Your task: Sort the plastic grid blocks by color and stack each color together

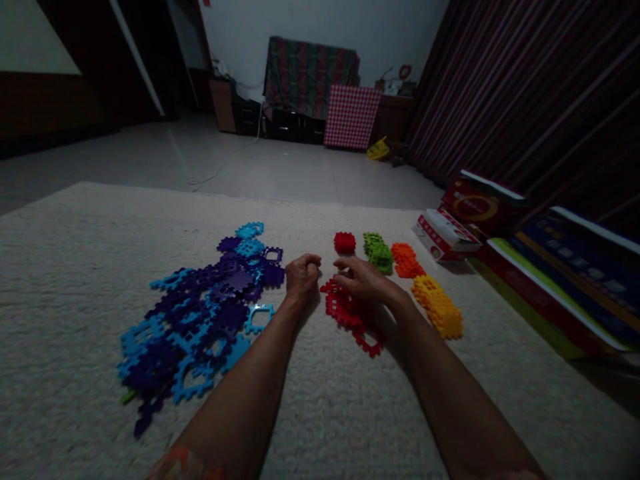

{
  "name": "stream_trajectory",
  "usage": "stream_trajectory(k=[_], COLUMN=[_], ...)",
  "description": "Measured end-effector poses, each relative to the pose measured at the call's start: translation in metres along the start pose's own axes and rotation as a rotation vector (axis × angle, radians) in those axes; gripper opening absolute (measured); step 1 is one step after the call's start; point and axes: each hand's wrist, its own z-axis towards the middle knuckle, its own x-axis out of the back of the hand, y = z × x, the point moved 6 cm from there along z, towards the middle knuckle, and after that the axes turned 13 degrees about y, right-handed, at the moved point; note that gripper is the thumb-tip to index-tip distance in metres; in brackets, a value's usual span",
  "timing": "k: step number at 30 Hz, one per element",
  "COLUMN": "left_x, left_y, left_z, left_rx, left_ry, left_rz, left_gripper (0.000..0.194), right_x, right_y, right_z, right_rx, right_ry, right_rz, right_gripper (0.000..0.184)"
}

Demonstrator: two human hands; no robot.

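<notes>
My left hand [301,280] rests on the mat with its fingers curled closed, between the blue pile and the red pieces. Whatever it may hold is hidden. My right hand [367,279] hovers over a loose heap of red gear-edged building tiles [345,310], fingers bent and apart, with nothing visible between them. Just beyond stands a small red stack of tiles [345,242]. Left of my left hand spreads a large jumble of purple tiles [233,280] and light blue tiles [193,380]. A light blue frame tile [260,319] lies by my left forearm.
Right of my right hand stand a green stack [377,252], an orange stack [407,260] and a yellow stack [437,307] of tiles. Boxes [447,235] and a large blue-and-red package [575,280] line the right side. All lie on a pale textured mat [320,413].
</notes>
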Motion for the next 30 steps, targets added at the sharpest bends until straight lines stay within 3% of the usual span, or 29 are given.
stream_trajectory(k=[3,9,12,15,20,30], left_x=[-0.003,-0.023,-0.028,-0.03,-0.032,-0.03], left_y=[0.006,0.025,0.027,0.024,0.02,0.013], left_z=[-0.003,-0.024,-0.031,-0.03,-0.026,-0.021], left_rx=[-0.054,-0.398,-0.559,-0.62,-0.583,-0.525], left_ry=[-0.065,-0.504,-0.595,-0.572,-0.517,-0.404], left_rz=[0.021,0.105,0.205,0.265,0.314,0.32], left_gripper=[0.033,0.035,0.034,0.03,0.033,0.036], right_x=[0.005,0.006,0.008,0.012,0.006,-0.006], right_y=[0.015,0.034,0.041,0.039,0.025,0.02], right_z=[-0.001,-0.009,-0.021,-0.036,-0.046,-0.034], right_rx=[-0.046,-0.208,-0.317,-0.287,-0.221,-0.343], right_ry=[-0.008,-0.046,-0.021,0.0,0.078,0.154], right_rz=[0.055,0.254,0.351,0.314,0.126,-0.084], right_gripper=[0.028,0.032,0.03,0.025,0.022,0.01])
